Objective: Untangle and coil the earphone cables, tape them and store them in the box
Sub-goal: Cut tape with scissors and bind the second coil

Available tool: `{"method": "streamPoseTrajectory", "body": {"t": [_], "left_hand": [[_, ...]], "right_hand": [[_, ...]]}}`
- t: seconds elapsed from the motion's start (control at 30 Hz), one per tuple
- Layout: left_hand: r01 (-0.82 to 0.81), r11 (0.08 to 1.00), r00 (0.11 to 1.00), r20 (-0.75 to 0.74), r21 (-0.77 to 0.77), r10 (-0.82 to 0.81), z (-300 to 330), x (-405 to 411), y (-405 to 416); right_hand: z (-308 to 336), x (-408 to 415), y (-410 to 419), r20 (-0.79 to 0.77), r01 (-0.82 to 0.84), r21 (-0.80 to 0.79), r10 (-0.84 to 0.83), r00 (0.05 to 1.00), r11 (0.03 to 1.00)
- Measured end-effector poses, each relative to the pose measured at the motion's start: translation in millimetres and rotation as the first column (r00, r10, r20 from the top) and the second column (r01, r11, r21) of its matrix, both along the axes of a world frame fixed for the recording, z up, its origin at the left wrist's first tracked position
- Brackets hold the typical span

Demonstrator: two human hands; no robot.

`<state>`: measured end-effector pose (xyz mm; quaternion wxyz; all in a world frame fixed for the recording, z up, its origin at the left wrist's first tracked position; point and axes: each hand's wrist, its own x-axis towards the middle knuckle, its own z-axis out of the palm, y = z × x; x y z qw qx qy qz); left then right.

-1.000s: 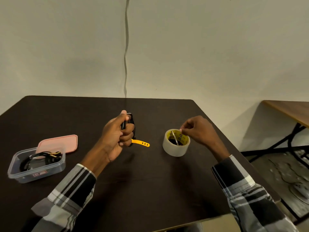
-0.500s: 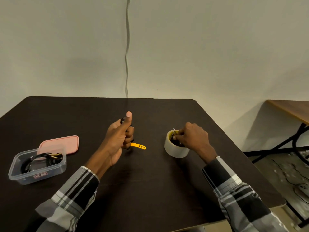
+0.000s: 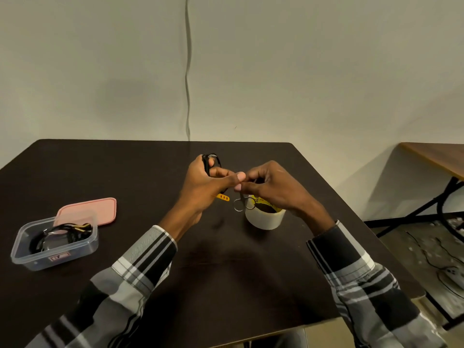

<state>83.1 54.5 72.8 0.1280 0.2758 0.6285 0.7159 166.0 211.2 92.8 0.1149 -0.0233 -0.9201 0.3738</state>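
Since half a second ago the right hand (image 3: 273, 187) has lifted off the tape roll (image 3: 265, 217) and met the left hand (image 3: 206, 184) above the table (image 3: 150, 172). The left hand grips a coiled black earphone cable (image 3: 209, 162); the right pinches small scissors (image 3: 242, 203), their loops hanging down. The blades are hidden behind fingers. An orange tie (image 3: 223, 197) peeks below the left hand. The clear box (image 3: 54, 243), holding a coiled cable, sits near the left edge beside its pink lid (image 3: 88, 210).
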Motion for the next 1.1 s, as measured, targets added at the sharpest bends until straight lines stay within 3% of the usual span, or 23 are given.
{"method": "streamPoseTrajectory", "body": {"t": [0.13,0.33,0.43,0.6,0.67,0.77,0.83,0.9,0.93,1.03,1.1], "left_hand": [[-0.018,1.0,1.0,-0.017,-0.017,0.017,2,0,0],[-0.052,0.996,0.994,0.095,0.066,0.045,16,-5,-5],[-0.074,0.991,0.99,0.128,0.111,0.059,19,-6,-7],[-0.035,0.991,0.996,0.083,0.129,0.025,15,-5,-3],[-0.046,0.991,0.998,0.057,0.123,0.039,12,-5,-1],[-0.102,0.989,0.994,0.049,0.109,0.097,9,-6,-2],[-0.124,0.988,0.99,0.072,0.091,0.118,10,-6,-4],[-0.124,0.991,0.987,0.112,0.058,0.117,9,-7,-6],[-0.117,0.992,0.985,0.132,0.046,0.11,7,-9,-7],[-0.069,0.997,0.981,0.181,0.035,0.062,-4,-18,-11],[-0.048,0.999,0.982,0.184,0.024,0.043,-10,-22,-14]], "right_hand": [[-1,5,-3,0.009,-0.021,0.012,0.021,1.0,1.0],[-2,19,1,0.03,-0.026,-0.45,0.044,0.999,0.893],[-10,21,5,0.107,-0.049,-0.55,0.129,0.986,0.834],[-17,22,4,0.101,-0.126,-0.681,0.263,0.96,0.722],[-16,21,3,0.129,-0.08,-0.629,0.205,0.97,0.774],[-10,18,10,0.154,0.103,-0.42,-0.04,0.987,0.902],[-13,14,22,0.131,0.25,-0.092,-0.237,0.963,0.964],[-20,13,32,0.163,0.31,0.262,-0.359,0.919,0.914],[-26,14,34,0.209,0.285,0.355,-0.372,0.904,0.891],[-39,11,28,0.31,0.179,0.442,-0.337,0.889,0.879],[-44,11,26,0.273,0.204,0.43,-0.342,0.899,0.879]]}}
